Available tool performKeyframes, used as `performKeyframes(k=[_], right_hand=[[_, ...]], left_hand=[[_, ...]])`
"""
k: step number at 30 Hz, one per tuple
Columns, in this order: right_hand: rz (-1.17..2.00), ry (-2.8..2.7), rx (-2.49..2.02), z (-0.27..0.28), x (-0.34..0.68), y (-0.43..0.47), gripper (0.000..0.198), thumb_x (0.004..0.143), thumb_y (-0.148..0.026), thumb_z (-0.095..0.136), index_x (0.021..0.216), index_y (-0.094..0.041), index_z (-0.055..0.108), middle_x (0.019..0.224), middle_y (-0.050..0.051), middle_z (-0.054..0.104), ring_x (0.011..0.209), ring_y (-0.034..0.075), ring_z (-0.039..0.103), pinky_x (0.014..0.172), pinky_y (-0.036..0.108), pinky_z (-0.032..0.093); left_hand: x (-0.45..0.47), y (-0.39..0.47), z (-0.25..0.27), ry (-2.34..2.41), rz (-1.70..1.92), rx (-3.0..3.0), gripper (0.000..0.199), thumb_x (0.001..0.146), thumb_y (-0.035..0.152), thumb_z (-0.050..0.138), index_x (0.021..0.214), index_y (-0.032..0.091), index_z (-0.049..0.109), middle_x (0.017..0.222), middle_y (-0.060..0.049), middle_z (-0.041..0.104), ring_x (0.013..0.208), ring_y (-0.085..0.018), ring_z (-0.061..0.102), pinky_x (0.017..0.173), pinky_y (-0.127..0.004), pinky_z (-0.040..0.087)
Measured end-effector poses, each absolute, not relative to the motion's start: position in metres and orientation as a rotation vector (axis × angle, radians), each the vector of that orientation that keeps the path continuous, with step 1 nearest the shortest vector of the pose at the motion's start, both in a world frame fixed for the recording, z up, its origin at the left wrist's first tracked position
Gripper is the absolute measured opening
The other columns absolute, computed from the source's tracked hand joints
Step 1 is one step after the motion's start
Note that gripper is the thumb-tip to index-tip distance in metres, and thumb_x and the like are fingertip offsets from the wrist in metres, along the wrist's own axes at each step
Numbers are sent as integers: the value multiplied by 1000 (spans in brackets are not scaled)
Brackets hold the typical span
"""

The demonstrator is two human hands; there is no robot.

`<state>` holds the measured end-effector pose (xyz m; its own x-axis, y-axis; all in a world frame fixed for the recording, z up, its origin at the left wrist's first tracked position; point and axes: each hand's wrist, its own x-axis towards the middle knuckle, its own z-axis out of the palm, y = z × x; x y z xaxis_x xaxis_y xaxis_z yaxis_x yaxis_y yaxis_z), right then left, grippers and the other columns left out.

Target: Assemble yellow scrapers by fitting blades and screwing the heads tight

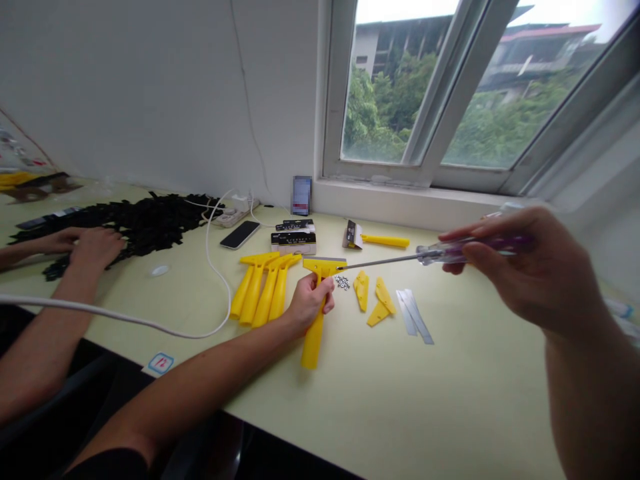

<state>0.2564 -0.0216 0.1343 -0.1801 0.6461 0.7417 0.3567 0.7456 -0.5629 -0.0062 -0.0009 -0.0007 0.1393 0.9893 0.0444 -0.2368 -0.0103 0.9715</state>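
My left hand [311,301] is wrapped round the handle of a yellow scraper [313,343], whose wide head with a metal blade points away from me. In my right hand [530,267] is a screwdriver [453,252] with a clear purplish handle. Its long shaft runs left, and the tip meets the right side of the scraper head, where a small dark screw seems to sit. Small screws or nuts [343,283] lie in a pile just right of the head. Further right are yellow clamp plates [382,300] and bare metal blades [415,316].
Several yellow scraper handles [263,287] lie left of my left hand. Behind are small black boxes [294,241], a phone [241,235], another scraper [385,241] and a propped screen [301,195]. A white cable [220,267] crosses the table. At left, a co-worker's hands [95,248] touch black pieces [155,223].
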Motion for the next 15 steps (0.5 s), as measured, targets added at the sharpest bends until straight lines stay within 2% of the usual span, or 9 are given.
performKeyframes(k=[4, 10, 15], right_hand=[[290, -1707, -866, 134, 250, -23, 22, 78, -30, 74, 90, -27, 56, 86, 0, 73, 58, 18, 70, 53, 32, 60], [205, -1430, -1025, 132, 230, -22, 21, 77, -31, 76, 82, -27, 57, 62, -3, 64, 49, 20, 67, 39, 31, 55], [-48, -1345, -1087, 131, 214, -30, 17, 79, -31, 74, 88, -29, 60, 66, -1, 61, 56, 24, 69, 37, 32, 50]], left_hand=[[-7, -1, -3, 917, 1226, 1137, 25, 85, 34, 57, 72, 18, 44, 46, 7, 45, 37, -4, 36, 43, -21, 25], [-7, -2, -2, 931, 1241, 1166, 26, 85, 36, 58, 73, 18, 43, 46, 7, 45, 36, -4, 36, 43, -20, 26], [-5, -5, -1, 960, 1232, 1169, 30, 82, 40, 61, 73, 19, 43, 45, 8, 44, 35, -5, 37, 42, -20, 27]])
